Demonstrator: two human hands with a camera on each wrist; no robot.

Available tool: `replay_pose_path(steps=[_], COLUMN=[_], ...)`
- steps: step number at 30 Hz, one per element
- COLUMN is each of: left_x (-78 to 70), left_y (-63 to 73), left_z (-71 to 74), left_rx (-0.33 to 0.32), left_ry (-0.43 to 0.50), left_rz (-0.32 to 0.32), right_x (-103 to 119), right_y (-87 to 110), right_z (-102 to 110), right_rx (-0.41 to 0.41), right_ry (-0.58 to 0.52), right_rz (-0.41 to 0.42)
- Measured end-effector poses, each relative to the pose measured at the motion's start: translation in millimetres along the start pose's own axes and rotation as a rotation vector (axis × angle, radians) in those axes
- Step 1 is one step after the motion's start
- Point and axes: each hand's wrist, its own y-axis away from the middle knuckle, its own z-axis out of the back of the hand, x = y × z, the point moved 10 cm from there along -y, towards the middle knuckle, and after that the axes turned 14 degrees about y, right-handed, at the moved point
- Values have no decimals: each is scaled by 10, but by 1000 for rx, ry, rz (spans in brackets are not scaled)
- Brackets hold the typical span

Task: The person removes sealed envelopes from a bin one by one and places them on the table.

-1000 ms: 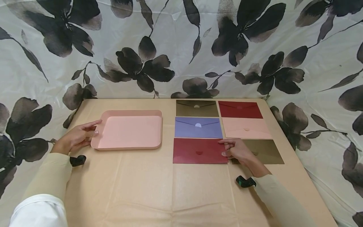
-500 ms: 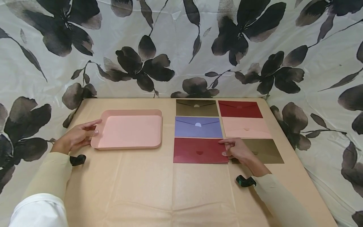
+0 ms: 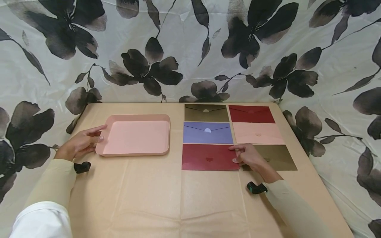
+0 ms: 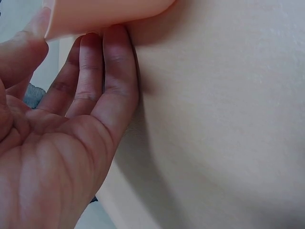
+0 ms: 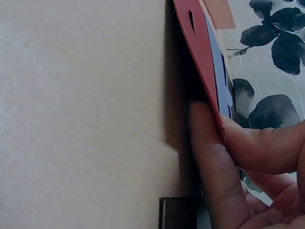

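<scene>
In the head view, my left hand (image 3: 80,143) holds the left end of a pink rectangular tray (image 3: 135,137). The left wrist view shows the thumb against the side of the tray (image 4: 102,16) and the other fingers reaching its underside. On the right side of the table, my right hand (image 3: 248,157) pinches the right edge of a dark pink-red envelope (image 3: 205,160). As the right wrist view shows, that edge of the envelope (image 5: 202,62) is raised off the table, between thumb and finger. The hand partly covers an olive envelope (image 3: 278,157).
Behind the held envelope lie a periwinkle envelope (image 3: 205,132) and another olive envelope (image 3: 205,114). Beside them are a light pink envelope (image 3: 259,134) and a deep red one (image 3: 253,115). All rest on a beige-covered table (image 3: 154,198), with floral fabric (image 3: 193,49) beyond it.
</scene>
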Motion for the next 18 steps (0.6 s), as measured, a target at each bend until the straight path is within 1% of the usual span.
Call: replay_pose_path(steps=[7, 12, 18], left_x=[-8, -17, -14], left_y=[10, 17, 32], left_z=[8, -13, -23], left_rx=[4, 12, 12], left_ry=[-1, 7, 2], left_rz=[-6, -3, -5], right_x=[42, 28, 30], right_y=[-7, -11, -11], right_z=[-4, -5, -16], right_rx=[7, 3, 2], right_ry=[13, 10, 16], right_rz=[8, -7, -3])
